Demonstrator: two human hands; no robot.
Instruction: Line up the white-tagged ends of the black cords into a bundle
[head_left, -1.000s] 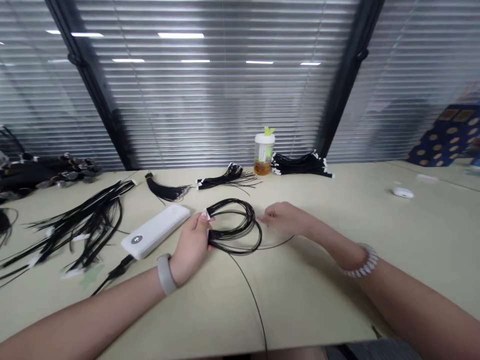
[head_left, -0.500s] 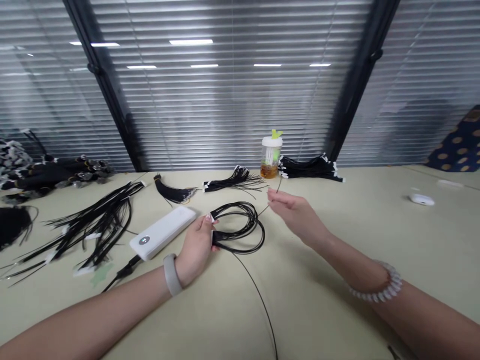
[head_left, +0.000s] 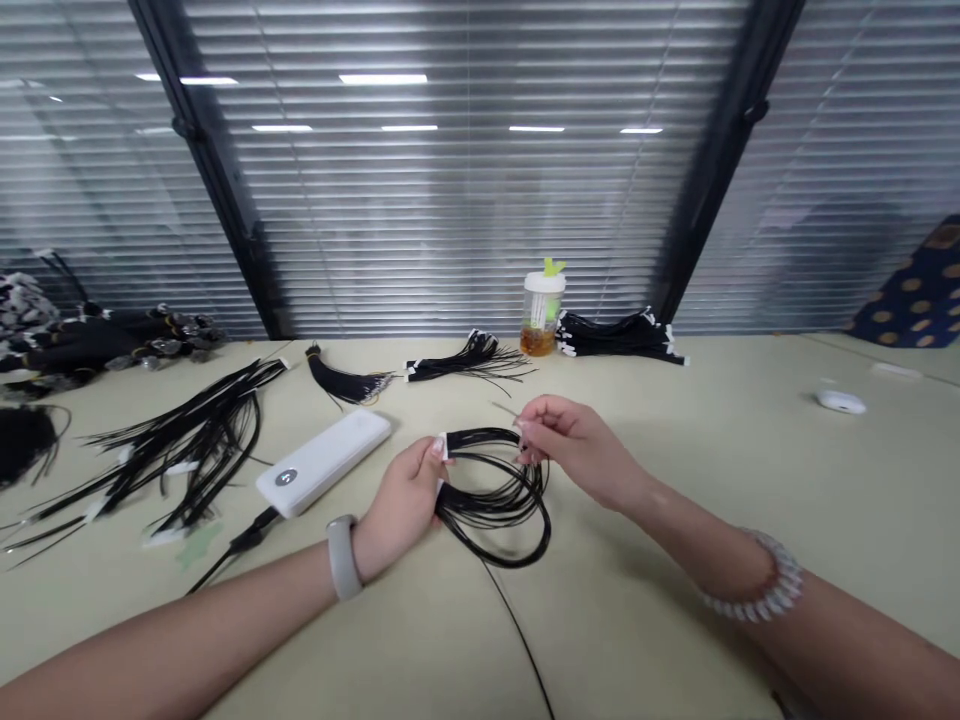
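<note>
My left hand [head_left: 401,510] grips the gathered end of a looped bundle of thin black wires [head_left: 499,505], with a white tag showing at its fingertips. My right hand [head_left: 574,445] is pinched at the top of the loop, its fingers closed on a thin wire there. One long black wire [head_left: 517,635] trails from the bundle toward the table's near edge. A white power bank [head_left: 322,462] lies just left of my left hand, with a black cable [head_left: 240,540] running from it.
A loose heap of long black wires [head_left: 180,450] lies at left. Along the back stand wire bundles [head_left: 472,360], a black tassel-like bunch [head_left: 345,385], a stack of tagged wires [head_left: 619,338] and a plastic bottle [head_left: 541,315]. A small white object [head_left: 841,402] sits on the beige table [head_left: 712,450] at right.
My left hand and the wire loop have shifted right and toward me. My right hand has moved left from the wire's far end and now pinches at the top of the loop.
</note>
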